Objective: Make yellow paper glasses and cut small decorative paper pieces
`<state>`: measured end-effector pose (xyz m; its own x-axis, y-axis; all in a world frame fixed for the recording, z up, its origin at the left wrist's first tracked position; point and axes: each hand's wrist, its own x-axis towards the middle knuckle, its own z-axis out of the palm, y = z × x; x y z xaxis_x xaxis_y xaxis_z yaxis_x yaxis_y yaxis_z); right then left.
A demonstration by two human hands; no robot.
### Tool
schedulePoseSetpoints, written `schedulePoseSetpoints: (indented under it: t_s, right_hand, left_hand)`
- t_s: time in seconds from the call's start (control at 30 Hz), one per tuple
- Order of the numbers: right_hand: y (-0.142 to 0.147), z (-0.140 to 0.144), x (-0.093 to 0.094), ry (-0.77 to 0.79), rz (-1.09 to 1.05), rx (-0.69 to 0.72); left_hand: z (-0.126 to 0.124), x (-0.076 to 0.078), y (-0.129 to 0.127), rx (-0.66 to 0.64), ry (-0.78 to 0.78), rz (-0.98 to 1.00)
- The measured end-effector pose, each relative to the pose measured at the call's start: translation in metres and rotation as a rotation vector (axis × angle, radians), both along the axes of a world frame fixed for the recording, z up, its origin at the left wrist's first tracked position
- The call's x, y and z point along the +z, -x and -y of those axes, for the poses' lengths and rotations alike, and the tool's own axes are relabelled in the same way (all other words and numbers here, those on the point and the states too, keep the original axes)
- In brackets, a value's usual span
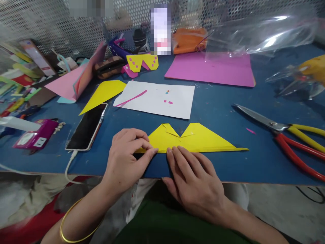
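A yellow paper piece [203,139] lies flat near the table's front edge, with two peaks, a notch between them and a narrow fold along its lower edge. My left hand [128,156] pinches that folded edge at the left end between thumb and fingers. The fingertips of my right hand [195,179] press on the fold near the middle, fingers stretched out and thumb apart. Behind the piece is a white sheet [152,110] with a thin pink paper strip [134,98] and a few tiny paper bits on it.
Large scissors [276,127] with red and yellow handles lie open at the right. A charging phone [87,127] and a purple device [40,134] lie to the left. Farther back are a yellow paper mask [142,63], purple sheets [210,71] and clear plastic [259,32].
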<state>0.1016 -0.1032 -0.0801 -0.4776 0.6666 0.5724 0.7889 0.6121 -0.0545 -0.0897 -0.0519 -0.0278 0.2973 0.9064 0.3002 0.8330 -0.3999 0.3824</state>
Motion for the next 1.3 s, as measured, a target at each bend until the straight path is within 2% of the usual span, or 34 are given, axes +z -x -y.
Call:
schedulePoseSetpoints:
  t_s: [0.17, 0.3, 0.57, 0.77, 1.03, 1.3]
  right_hand:
    - [-0.001, -0.002, -0.002, -0.019, -0.002, -0.001]
    - [-0.002, -0.002, -0.002, -0.012, -0.009, -0.003]
    - [0.006, 0.0, 0.008, 0.1, 0.016, -0.05]
    - [0.018, -0.003, 0.007, 0.048, 0.0, 0.043]
    - [0.016, -0.002, 0.003, 0.01, -0.019, 0.05]
    - [0.013, -0.003, -0.001, -0.004, -0.032, 0.052]
  left_hand:
    - [-0.004, 0.0, 0.001, -0.007, 0.104, 0.013]
    - [-0.004, -0.001, 0.001, -0.019, 0.081, -0.008]
    - [-0.004, -0.007, 0.003, -0.048, 0.031, 0.012]
    - [-0.002, -0.009, 0.002, -0.041, 0.014, 0.065]
    - [-0.001, -0.006, 0.015, 0.039, 0.091, 0.107]
    - [-0.006, -0.003, 0.02, 0.005, 0.164, 0.057]
